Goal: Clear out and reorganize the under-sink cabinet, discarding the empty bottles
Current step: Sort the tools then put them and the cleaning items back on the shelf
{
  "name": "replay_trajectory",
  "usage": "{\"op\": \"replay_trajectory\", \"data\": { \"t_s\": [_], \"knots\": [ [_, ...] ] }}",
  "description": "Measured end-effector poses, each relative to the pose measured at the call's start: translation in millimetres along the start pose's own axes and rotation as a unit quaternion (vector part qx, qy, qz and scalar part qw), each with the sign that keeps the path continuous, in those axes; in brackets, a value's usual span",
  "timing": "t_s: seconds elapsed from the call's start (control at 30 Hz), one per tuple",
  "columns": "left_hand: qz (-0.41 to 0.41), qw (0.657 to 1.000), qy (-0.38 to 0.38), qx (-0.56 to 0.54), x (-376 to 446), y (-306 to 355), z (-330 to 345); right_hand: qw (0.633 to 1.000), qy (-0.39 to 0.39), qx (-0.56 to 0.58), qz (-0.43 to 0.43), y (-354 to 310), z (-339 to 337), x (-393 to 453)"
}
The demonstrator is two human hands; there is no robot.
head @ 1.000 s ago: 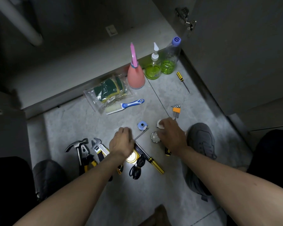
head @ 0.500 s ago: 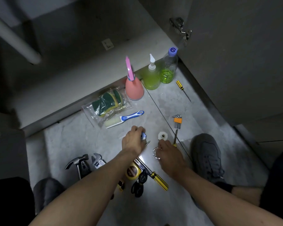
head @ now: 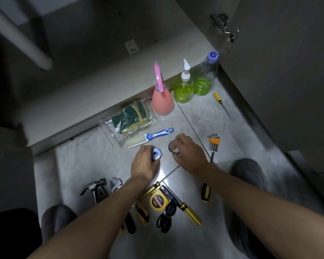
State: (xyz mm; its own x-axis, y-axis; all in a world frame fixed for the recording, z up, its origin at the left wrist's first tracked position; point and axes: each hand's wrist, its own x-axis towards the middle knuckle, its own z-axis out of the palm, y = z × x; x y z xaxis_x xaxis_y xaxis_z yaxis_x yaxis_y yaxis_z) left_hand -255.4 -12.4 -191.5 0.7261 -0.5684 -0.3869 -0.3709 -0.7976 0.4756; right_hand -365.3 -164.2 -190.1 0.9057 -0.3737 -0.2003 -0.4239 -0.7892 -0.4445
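My left hand [head: 144, 165] is closed around a small blue roll [head: 155, 153], lifted just off the floor. My right hand [head: 187, 156] grips a small white roll [head: 175, 150] together with a clear round piece [head: 170, 145]. By the cabinet sill stand a pink spray bottle [head: 162, 101], a pump bottle [head: 183, 90] with green liquid and a clear bottle [head: 204, 79] with a blue cap and a little green liquid. The under-sink cabinet [head: 94, 58] is open, dark and bare inside.
On the floor lie a bag of sponges [head: 131, 118], a blue-handled brush [head: 150, 137], hex keys [head: 213, 142], several yellow-and-black screwdrivers [head: 222, 103], a tape measure [head: 157, 200], a hammer [head: 94, 187] and a wrench [head: 116, 184]. The cabinet door [head: 281, 71] stands open at right. My grey shoes [head: 249, 171] flank the tools.
Both hands moved forward, toward the brush. My left hand lifted the blue roll; my right hand picked up the white roll and the clear round piece from the floor.
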Motion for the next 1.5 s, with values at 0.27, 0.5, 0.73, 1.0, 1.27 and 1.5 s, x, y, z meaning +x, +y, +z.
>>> {"op": "replay_trajectory", "data": {
  "t_s": [0.27,0.5,0.73,1.0,1.27,1.5],
  "knots": [
    [0.004,1.0,-0.001,-0.016,2,4,-6,0.999,0.039,-0.009,0.026,25,2,-42],
    [-0.006,1.0,0.015,-0.008,0,-6,-19,0.997,0.034,0.029,0.069,31,-3,-45],
    [-0.013,0.999,0.027,-0.042,-5,-30,-27,0.994,0.021,0.081,-0.066,-21,-1,15],
    [-0.028,0.996,0.044,-0.068,-3,-37,-30,0.994,-0.015,0.043,-0.102,-40,18,41],
    [-0.02,0.995,0.054,-0.077,5,-29,-26,1.0,0.005,-0.009,-0.019,-21,9,23],
    [-0.046,0.993,0.047,-0.097,11,-14,-18,0.99,0.065,0.078,0.1,19,0,15]
  ]
}}
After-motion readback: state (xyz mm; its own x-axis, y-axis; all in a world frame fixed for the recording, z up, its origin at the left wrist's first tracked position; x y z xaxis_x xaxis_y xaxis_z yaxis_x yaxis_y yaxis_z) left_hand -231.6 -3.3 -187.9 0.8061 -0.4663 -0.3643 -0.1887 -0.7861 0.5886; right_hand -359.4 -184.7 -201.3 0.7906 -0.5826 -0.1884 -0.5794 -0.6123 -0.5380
